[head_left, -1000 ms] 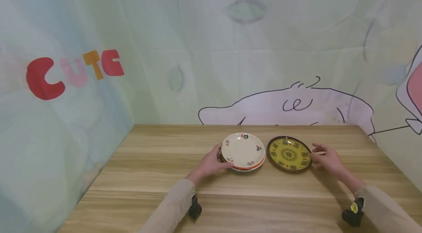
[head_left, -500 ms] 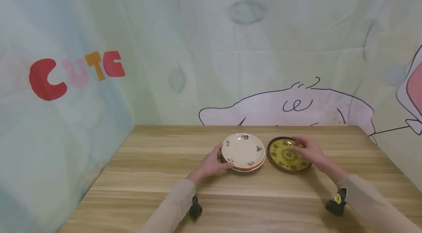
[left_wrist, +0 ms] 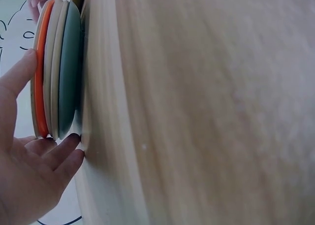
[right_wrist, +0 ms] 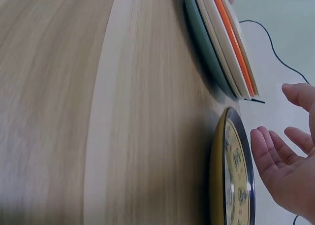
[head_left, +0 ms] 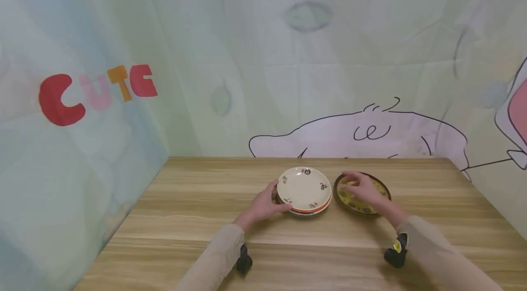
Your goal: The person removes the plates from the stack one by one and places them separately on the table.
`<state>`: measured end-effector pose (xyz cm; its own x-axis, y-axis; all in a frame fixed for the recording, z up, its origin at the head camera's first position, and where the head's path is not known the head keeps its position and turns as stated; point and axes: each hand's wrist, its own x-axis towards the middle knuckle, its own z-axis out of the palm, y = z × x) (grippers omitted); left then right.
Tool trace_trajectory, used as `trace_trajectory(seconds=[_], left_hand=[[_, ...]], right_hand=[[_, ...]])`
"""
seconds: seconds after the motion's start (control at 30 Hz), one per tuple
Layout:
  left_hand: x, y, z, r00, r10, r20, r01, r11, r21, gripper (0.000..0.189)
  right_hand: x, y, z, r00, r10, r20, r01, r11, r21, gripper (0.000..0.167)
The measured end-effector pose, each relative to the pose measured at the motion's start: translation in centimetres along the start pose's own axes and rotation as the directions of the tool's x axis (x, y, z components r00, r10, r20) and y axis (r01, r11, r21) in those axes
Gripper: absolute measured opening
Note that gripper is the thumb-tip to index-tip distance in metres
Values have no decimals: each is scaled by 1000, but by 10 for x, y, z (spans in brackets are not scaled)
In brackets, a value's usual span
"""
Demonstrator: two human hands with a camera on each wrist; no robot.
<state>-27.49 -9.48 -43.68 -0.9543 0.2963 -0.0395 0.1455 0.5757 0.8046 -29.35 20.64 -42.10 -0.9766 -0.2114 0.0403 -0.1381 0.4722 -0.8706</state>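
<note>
A stack of plates (head_left: 305,189) stands in the middle of the head view, topped by a cream plate with small red and black motifs. In the left wrist view an orange plate (left_wrist: 42,82) shows near the top and a teal plate (left_wrist: 70,72) at the bottom. My left hand (head_left: 261,204) holds the stack's left side, thumb at the top rim and fingers around the edge. To the right lies a yellow patterned plate (head_left: 357,205) with a dark rim. My right hand (head_left: 368,191) hovers over it with loosely spread fingers, holding nothing.
Both plate groups sit close together towards the back of the wooden table (head_left: 197,199). A printed curtain (head_left: 230,53) with coloured letters and a line drawing hangs behind and at the left. Black wrist cameras sit below both sleeves.
My right hand has moved left from the yellow plate's right edge to above its middle, nearer the stack. The left hand and the plates have stayed in place.
</note>
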Motion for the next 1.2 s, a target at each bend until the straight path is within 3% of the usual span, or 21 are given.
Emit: trace_trajectory(seconds=[0.47, 0.7, 0.93, 1.2], left_hand=[[0, 0, 1, 1000, 6, 0, -6, 1000, -14, 96], [0, 0, 1, 1000, -2, -3, 1, 1000, -30, 96], [0, 0, 3, 1000, 21, -16, -22, 1000, -15, 94], [1, 0, 3, 1000, 3, -17, -3, 1000, 0, 95]], right_hand=[[13, 2, 29, 999, -46, 28, 47, 999, -14, 63], [16, 2, 39, 999, -37, -7, 37, 999, -29, 63], [9, -3, 39, 992, -115, -49, 114, 993, -14, 53], [13, -4, 43, 998, 7, -60, -8, 1000, -9, 50]])
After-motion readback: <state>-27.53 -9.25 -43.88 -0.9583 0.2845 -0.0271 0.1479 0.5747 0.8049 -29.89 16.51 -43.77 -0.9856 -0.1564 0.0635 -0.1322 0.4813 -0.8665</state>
